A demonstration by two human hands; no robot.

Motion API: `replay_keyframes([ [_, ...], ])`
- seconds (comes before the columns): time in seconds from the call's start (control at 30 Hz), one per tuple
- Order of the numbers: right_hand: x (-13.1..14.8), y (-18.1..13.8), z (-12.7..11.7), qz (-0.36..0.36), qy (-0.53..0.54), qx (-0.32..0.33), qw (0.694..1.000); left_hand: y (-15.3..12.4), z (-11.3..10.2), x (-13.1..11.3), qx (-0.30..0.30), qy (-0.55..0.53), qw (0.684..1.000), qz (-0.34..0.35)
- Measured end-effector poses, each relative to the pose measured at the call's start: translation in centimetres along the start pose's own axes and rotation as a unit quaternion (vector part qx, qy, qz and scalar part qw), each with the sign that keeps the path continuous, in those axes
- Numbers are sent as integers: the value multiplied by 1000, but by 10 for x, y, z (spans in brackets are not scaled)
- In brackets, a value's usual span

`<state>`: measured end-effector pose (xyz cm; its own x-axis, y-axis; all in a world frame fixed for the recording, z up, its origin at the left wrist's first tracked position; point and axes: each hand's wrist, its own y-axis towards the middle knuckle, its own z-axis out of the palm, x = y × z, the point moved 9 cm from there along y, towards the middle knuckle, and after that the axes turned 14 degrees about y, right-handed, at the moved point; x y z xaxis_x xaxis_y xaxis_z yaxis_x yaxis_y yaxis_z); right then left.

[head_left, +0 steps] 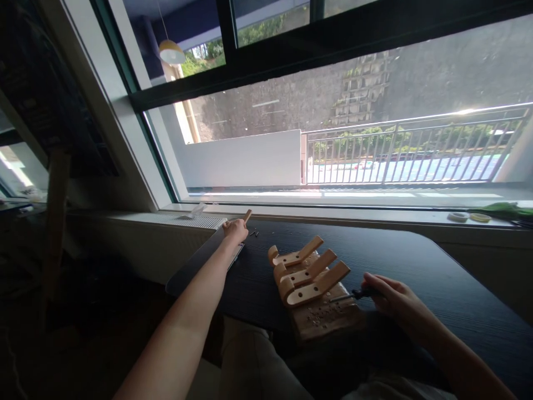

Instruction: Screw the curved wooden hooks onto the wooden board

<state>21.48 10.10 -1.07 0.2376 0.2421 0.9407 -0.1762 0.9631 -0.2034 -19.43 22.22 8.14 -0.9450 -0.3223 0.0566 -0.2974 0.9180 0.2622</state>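
Observation:
My left hand (235,229) is stretched out to the far left part of the table, its fingers closed around a light wooden hook (248,215); only one end of it sticks out. Small screws (255,233) lie just right of that hand. My right hand (389,297) grips a screwdriver (357,294) by its black handle, with the shaft pointing left over a wooden board (328,319). On the board sit three bent wooden hooks (310,288) in a row, each with dark holes. Bits of wood debris are scattered on the board's near part.
The dark table (387,244) stands against a window sill (333,215). A flat dark-edged object (236,254) lies partly under my left forearm. A white radiator (183,220) is at the left. Tape rolls (458,216) rest on the sill at the right.

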Motion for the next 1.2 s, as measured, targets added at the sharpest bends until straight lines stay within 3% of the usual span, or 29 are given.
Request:
replay_keyframes([
  [0.17,2,-1,2,-18,1,13,1000,-34,-56,-20,-54,-43,996,58],
  [0.23,3,-1,1,-20,5,4,1000,-61,-83,-41,-76,-105,984,126],
  [0.33,4,-3,0,-22,4,-16,1000,-116,-108,-86,-11,-217,934,283],
  [0.4,6,-4,1,-23,-3,-16,1000,-153,-118,-112,28,-209,907,365],
  [0.47,9,-5,2,-29,-9,-16,999,-179,-126,-126,25,-180,900,397],
  [0.67,8,-4,4,-40,-24,7,999,-213,-128,-144,25,-97,892,440],
  [0.83,9,-6,4,-38,-25,4,999,-220,-122,-145,17,-80,897,434],
  [1.07,11,-9,7,-44,-19,18,999,-222,-116,-141,-56,-52,906,416],
  [1.2,9,-6,7,-43,-15,24,999,-224,-111,-143,-54,-52,903,423],
])
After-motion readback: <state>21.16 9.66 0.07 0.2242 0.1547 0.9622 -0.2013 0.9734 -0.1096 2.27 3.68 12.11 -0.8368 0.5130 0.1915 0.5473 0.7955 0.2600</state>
